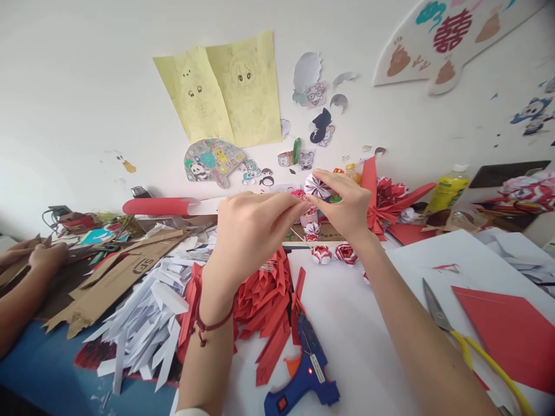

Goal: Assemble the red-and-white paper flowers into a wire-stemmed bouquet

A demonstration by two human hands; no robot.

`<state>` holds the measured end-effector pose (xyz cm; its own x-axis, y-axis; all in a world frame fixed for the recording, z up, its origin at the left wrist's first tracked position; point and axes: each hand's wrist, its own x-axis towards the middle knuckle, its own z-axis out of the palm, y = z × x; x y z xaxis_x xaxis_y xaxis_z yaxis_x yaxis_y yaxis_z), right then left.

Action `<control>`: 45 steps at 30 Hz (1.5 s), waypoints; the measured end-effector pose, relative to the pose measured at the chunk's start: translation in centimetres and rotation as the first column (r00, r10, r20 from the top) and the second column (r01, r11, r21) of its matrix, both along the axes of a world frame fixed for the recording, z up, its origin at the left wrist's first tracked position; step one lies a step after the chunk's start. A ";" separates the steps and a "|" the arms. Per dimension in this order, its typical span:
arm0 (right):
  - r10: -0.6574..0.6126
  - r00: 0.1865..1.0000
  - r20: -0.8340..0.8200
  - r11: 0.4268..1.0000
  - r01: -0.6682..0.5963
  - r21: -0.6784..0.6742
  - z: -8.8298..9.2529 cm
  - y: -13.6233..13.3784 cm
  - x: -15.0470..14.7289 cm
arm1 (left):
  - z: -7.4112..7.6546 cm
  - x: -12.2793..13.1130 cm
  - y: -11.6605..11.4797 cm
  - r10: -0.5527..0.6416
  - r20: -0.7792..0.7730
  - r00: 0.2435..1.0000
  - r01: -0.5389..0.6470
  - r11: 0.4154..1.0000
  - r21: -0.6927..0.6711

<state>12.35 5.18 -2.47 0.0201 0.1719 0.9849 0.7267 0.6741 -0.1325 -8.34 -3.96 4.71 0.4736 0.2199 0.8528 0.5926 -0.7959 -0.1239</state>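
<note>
Both my hands are raised in front of me over the back of the table. My right hand (347, 205) is closed with thumb and fingers around a white-and-red folded paper flower (317, 186). My left hand (255, 225) is closed in a pinch, its fingertips close beside that flower; what lies between them is hidden. Below them are red-and-white paper flowers (321, 255) and a heap of folded red paper strips (271, 294). Between my forearms a blue glue gun (303, 370) lies with its small red light on.
White folded strips (151, 312) and torn cardboard (117, 271) lie left. Another person's hands (45, 257) are at the far left. Yellow-handled scissors (459, 335) and red paper (507, 335) lie right. A red-and-white roll (158, 206) and a yellow bottle (448, 188) are at the back.
</note>
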 end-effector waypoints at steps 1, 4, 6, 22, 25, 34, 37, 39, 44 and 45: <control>0.011 1.000 0.007 1.000 -0.011 0.014 0.0 0.0 -0.1 | 0.0 0.0 0.0 0.009 0.022 1.000 -0.009 1.000 0.006; 0.021 0.999 0.030 0.999 -0.022 0.043 0.0 -0.2 -0.6 | -0.1 0.1 0.0 0.039 0.057 0.998 -0.039 0.999 -0.005; 0.014 0.999 0.041 0.999 -0.016 0.051 0.1 -0.3 -0.9 | -0.1 0.2 0.0 0.050 0.057 0.997 -0.049 0.999 -0.016; 0.018 0.995 0.099 0.992 -0.030 0.122 1.1 -1.7 -1.8 | -0.2 0.5 -0.1 0.053 -0.013 0.999 -0.049 0.978 0.202; 0.019 0.994 0.103 0.990 -0.033 0.135 1.1 -1.6 -1.8 | -0.1 0.6 -0.2 0.038 -0.024 0.999 -0.032 0.977 0.211; 0.005 0.998 0.067 0.998 -0.009 0.064 1.2 -2.3 -2.0 | -0.2 0.3 -0.3 0.025 -0.043 0.999 -0.013 0.966 0.260; 0.047 0.997 0.061 0.998 -0.050 0.046 1.3 -2.6 -2.0 | -0.1 0.3 -0.5 0.020 -0.037 0.999 -0.009 0.960 0.279; 0.076 0.995 0.065 0.997 -0.076 0.000 1.5 -2.8 -2.0 | -0.1 0.2 -0.6 0.012 -0.026 1.000 -0.005 0.962 0.273; 0.167 0.985 0.046 0.978 -0.160 -0.134 2.2 -4.0 -2.3 | 0.1 -0.4 -0.5 -0.049 0.044 0.998 0.037 0.970 0.240; 0.181 0.983 0.041 0.973 -0.172 -0.153 2.5 -4.4 -2.4 | 0.2 -0.5 -0.5 -0.055 0.060 0.997 0.040 0.973 0.229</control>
